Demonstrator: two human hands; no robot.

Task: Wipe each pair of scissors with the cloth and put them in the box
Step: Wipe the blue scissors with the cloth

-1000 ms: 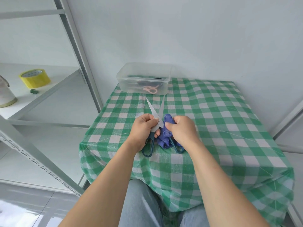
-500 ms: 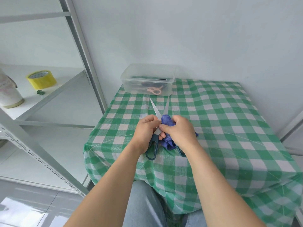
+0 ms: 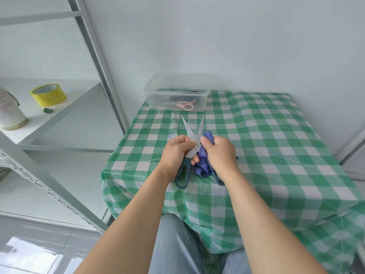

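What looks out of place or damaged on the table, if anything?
Nothing stands out. The left hand grips the dark-handled scissors, blades spread, while the right hand holds the blue cloth against them. The clear box sits upright at the far edge of the table, pink-handled scissors inside.

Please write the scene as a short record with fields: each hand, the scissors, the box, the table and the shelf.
left hand: grips the teal-handled scissors near the pivot
right hand: holds the blue cloth against the scissors
scissors state: blades open, tips toward the box
clear plastic box: at the table's far edge; pink-handled scissors and darker, unclear things inside
table cover: green checked tablecloth
shelf: yellow tape roll
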